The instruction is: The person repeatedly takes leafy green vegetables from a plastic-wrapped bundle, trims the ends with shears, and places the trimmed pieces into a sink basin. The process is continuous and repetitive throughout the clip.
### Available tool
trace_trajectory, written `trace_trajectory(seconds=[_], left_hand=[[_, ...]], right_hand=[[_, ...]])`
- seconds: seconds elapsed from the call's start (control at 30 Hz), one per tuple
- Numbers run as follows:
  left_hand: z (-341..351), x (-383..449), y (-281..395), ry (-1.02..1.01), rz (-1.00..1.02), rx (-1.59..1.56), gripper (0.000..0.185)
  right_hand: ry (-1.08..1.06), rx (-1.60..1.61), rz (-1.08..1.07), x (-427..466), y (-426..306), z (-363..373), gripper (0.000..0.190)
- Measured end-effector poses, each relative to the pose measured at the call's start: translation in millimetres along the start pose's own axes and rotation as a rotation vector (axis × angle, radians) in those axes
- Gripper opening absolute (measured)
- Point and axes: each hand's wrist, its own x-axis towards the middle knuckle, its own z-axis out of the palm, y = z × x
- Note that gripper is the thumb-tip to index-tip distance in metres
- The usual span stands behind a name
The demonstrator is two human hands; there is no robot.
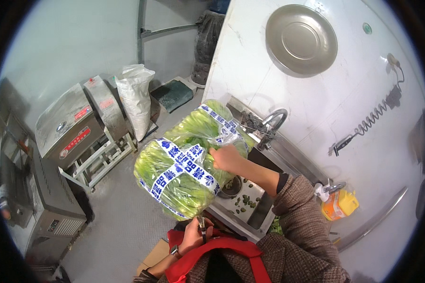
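Note:
A large clear plastic bag of leafy green vegetables (184,169) is before me, bound with white tape bearing blue printing. It reaches over the left side of the sink. My right hand (228,159) is closed on the plastic and tape at the middle of the bag. Close to my body, my left hand (194,233) is at the bag's lower end, a watch (174,250) on its wrist. A thin black and metal object (203,228) crosses its fingers, so its grip is unclear. Below the bag, the sink (246,208) holds a round bowl (231,186) and loose green leaves.
A curved faucet (276,118) rises at the sink's back edge. A yellow bottle (340,205) and a large metal lid (302,40) are by the white wall. To the left are a white sack (134,102), steel machines (71,123) and grey floor (117,212).

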Motion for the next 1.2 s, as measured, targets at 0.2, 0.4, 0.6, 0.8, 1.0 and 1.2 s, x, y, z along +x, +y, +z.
trace_trajectory(seconds=[0.2, 0.4, 0.6, 0.8, 1.0, 1.2], left_hand=[[27, 8, -1, -0.071, -0.015, -0.027, 0.027], [41, 13, -3, -0.045, 0.015, -0.008, 0.028], [46, 20, -6, -0.104, -0.094, -0.025, 0.032], [71, 35, 14, -0.145, -0.029, 0.012, 0.031], [100, 86, 36, -0.207, 0.127, 0.420, 0.030], [127, 100, 32, -0.385, 0.196, 0.789, 0.052]], right_hand=[[0.559, 0.068, -0.013, 12, -3, -28, 0.033], [0.347, 0.935, 0.017, -22, 30, -89, 0.042], [0.519, 1.872, 0.032, -76, 77, -62, 0.044], [0.832, 2.460, 0.037, -159, 81, -27, 0.048], [0.377, 1.780, 0.240, -232, 62, 12, 0.055], [0.242, 1.224, 0.417, -281, 41, 17, 0.042]])
